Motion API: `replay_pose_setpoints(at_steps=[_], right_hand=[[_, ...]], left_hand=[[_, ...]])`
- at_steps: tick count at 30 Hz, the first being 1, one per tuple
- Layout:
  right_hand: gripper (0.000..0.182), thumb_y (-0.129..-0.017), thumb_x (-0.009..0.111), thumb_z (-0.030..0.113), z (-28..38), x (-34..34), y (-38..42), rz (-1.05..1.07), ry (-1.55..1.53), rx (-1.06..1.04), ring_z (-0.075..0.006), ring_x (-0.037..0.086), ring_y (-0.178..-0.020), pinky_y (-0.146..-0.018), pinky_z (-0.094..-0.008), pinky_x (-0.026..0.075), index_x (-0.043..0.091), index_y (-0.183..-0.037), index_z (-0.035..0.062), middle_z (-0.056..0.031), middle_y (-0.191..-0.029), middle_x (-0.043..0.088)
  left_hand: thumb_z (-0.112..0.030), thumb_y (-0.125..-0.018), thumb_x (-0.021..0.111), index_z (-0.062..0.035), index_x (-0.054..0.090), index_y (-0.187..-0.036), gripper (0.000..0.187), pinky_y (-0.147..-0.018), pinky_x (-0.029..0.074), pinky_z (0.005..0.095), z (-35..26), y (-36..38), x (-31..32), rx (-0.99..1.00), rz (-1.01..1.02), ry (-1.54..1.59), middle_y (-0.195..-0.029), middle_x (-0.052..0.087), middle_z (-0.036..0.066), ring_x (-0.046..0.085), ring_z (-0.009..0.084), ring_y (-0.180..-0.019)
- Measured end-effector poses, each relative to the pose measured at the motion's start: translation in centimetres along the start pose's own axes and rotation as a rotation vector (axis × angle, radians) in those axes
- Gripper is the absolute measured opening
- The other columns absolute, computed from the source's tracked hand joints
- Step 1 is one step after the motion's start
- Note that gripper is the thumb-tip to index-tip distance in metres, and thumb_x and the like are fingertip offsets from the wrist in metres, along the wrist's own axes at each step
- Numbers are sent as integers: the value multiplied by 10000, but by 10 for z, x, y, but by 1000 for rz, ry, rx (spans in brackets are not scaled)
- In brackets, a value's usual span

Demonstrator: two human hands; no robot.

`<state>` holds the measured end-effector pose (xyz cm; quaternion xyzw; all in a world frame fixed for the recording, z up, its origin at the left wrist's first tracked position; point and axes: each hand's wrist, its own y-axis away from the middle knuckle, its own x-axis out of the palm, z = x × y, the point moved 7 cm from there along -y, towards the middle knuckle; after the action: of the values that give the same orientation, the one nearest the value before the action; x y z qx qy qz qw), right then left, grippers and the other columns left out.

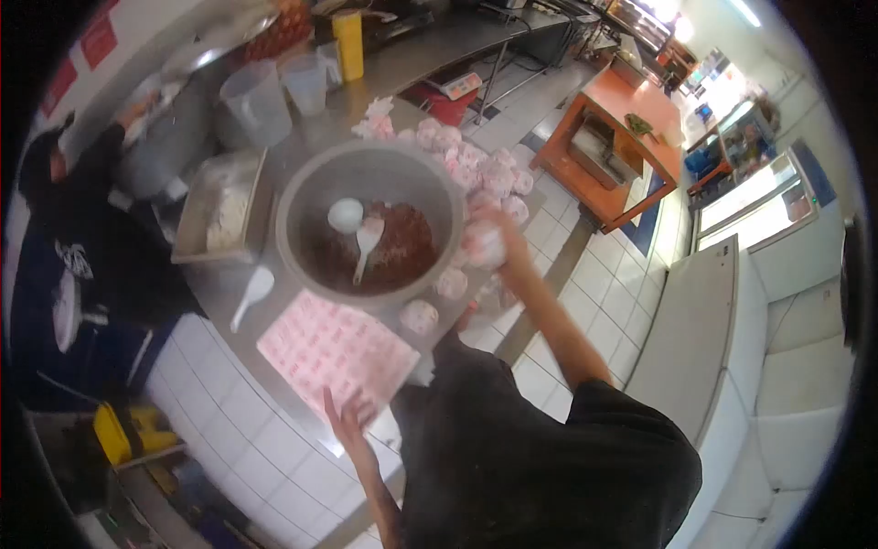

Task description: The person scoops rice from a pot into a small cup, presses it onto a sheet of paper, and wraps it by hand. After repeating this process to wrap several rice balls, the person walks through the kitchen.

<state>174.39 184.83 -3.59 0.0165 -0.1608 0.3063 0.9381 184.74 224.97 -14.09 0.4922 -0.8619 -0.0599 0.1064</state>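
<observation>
My left hand [349, 414] is at the near edge of a stack of pink-printed paper sheets [334, 346], its fingers apart. My right hand [494, 236], smeared by motion, is closed around a paper-wrapped ball [482, 245] beside the big grey bowl [294, 174]. Inside the bowl lie a reddish-brown crumbly mass [407, 238], a white scoop [368, 240] and a pale round cup [346, 216]. Similar wrapped balls [466, 165] are heaped along the bowl's far right side. Single wrapped balls [420, 317] sit between the bowl and my body.
A metal tray with white powder [187, 242] and a white spoon [252, 295] are left of the bowl. Clear plastic jugs [256, 101] and a yellow container [348, 46] stand behind. A person in dark clothes [110, 220] works at left. An orange table [622, 101] is at right.
</observation>
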Motion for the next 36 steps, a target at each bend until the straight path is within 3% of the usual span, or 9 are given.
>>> replay_pose_setpoints(at_steps=[11, 16, 17, 21, 27, 30, 33, 34, 36], right_hand=[[423, -835, 773, 391, 14, -220, -362, -230, 658, 44, -125, 639, -773, -674, -297, 495, 734, -994, 1, -74, -871, 702], [866, -749, 752, 621, -136, -276, -496, -75, 1203, -185, -341, 638, -1109, -977, -423, 469, 627, -1237, -84, -278, -1151, 684], [908, -719, 735, 707, -202, -301, -522, -107, 1281, -166, -399, 637, -1118, -970, -462, 480, 659, -1158, -84, -295, -1140, 675], [850, -825, 631, 687, -279, -270, -483, 158, 1329, 112, -405, 647, -1047, -931, -436, 493, 634, -1216, -68, -307, -1113, 679], [697, -901, 525, 674, -220, -232, -466, 194, 1534, 175, -417, 628, -1113, -921, -531, 491, 603, -1275, 91, -297, -1188, 640], [575, -990, 473, 546, -226, -247, -473, 407, 1730, -195, -444, 577, -1180, -978, -565, 460, 583, -1342, 105, -288, -1389, 515], [486, -1017, 524, 408, -143, -209, -457, 179, 1068, -440, -386, 610, -1146, -1000, -449, 456, 628, -1242, -11, -258, -1194, 654], [395, -1013, 546, 332, -91, -178, -427, 156, 966, -358, -341, 640, -1055, -932, -420, 481, 639, -1194, -7, -213, -1126, 680], [273, -1009, 566, 234, -51, -124, -383, 183, 797, -256, -258, 663, -968, -863, -363, 505, 650, -1135, 6, -141, -1049, 702]], left_hand=[[-242, -977, 593, -82, 537, -1419, 474, -754, 508, 300, 23, -68, -13, 35, -294, -407, -1069, 703, 90, 633, 144, -918], [-184, -886, 705, -85, 720, -1119, 254, -618, 529, 291, -107, -142, 47, -6, -169, -1139, -776, 699, 51, 659, 142, -682], [-221, -876, 727, -78, 729, -1079, 248, -629, 536, 320, -130, -154, 54, 305, -234, -1180, -754, 686, 66, 672, 171, -701], [-236, -907, 664, -85, 716, -1061, 222, -788, 547, 421, -197, -207, 158, 349, -78, -1213, -944, 722, 126, 693, 326, -910], [-228, -854, 675, -157, 627, -1248, 404, -756, 570, 463, -52, -324, 204, 145, 173, -1581, -907, 711, 143, 710, 340, -844], [-250, -869, 653, -209, 675, -1197, 331, -721, 580, 449, -4, -374, 192, 114, 133, -1798, -822, 720, 152, 722, 321, -773], [-283, -900, 618, -192, 719, -1088, 232, -704, 581, 436, 18, -391, 189, 80, 196, -1841, -824, 725, 144, 725, 308, -762], [-238, -845, 646, -106, 748, -880, 170, -669, 575, 456, -1, -386, 200, 100, 129, -1737, -786, 717, 181, 722, 344, -758], [-279, -874, 638, -85, 741, -910, 222, -696, 569, 443, -14, -373, 193, 196, 67, -1602, -774, 715, 169, 713, 356, -756]])
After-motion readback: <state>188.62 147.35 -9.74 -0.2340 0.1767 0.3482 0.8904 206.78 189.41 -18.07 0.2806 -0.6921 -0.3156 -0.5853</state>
